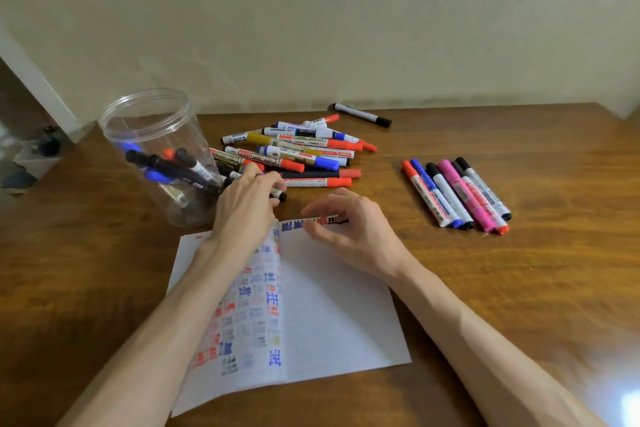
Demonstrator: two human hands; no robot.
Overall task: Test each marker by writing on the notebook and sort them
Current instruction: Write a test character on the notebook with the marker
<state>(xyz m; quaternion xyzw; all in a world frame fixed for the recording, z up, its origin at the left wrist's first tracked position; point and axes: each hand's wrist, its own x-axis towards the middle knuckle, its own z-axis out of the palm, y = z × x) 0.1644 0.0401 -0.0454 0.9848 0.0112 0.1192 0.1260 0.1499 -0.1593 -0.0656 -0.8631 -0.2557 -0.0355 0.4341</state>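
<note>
Notebook [329,305] pages are lying open nearest me on the worktop [519,288]. The left page is crowded with red, blue and grey test marks, and the right page is mostly blank below a line of marks along its top edge. The right hand [349,222] is hovering over that top edge, its grip loose, fingers half curled and holding nothing, so I am judging it free to pull a cap or steady the paper. Just beyond, the left hand [247,199] is reaching into the near edge of the marker pile [311,152], its grip curling round a black-capped marker [281,195] whose end is poking out under the fingers. To do this step well, I am thinking the marker should be drawn out along its length, so its crossed neighbours are not rolling off. It should then be tried on the blank page, where a faint line would show plainly. Left of the pile a clear jar [162,156] is holding several markers. To the right a sorted row [457,194] is lying well apart, and farthest off a lone black marker [363,114] is resting near the wall.
</note>
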